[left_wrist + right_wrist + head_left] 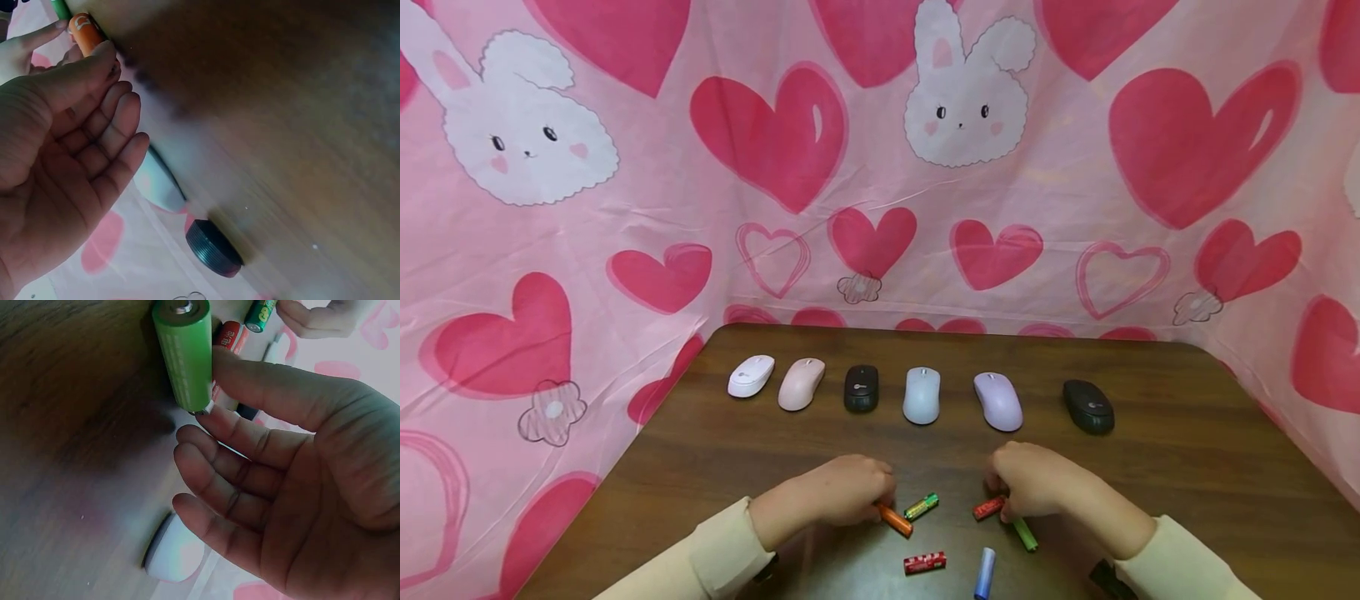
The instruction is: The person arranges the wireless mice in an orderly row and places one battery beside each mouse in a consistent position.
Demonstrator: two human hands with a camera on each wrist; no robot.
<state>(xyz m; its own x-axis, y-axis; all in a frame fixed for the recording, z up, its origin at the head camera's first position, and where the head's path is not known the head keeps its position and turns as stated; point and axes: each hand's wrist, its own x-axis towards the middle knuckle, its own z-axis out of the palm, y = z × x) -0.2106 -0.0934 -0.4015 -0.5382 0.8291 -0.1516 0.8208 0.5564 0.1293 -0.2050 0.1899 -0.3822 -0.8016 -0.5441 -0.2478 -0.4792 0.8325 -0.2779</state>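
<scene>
An orange battery (895, 520) has its far end between the thumb and index finger of my left hand (853, 490). The left wrist view shows the thumb lying over that orange battery (86, 34), the other fingers loosely bent. At the right, my right hand (1037, 479) pinches one end of a light green battery (1025, 535); thumb and index fingertip meet it in the right wrist view (186, 359). A red battery (988, 508) lies right beside the right fingers. Between the hands lies a green-and-yellow battery (922, 506).
Nearer me on the wooden table (842, 442) are another red battery (925, 562) and a blue one (985, 573). Several computer mice form a row beyond the hands, from a white mouse (751, 376) to a black mouse (1088, 407). A pink heart-print cloth (880, 192) hangs behind.
</scene>
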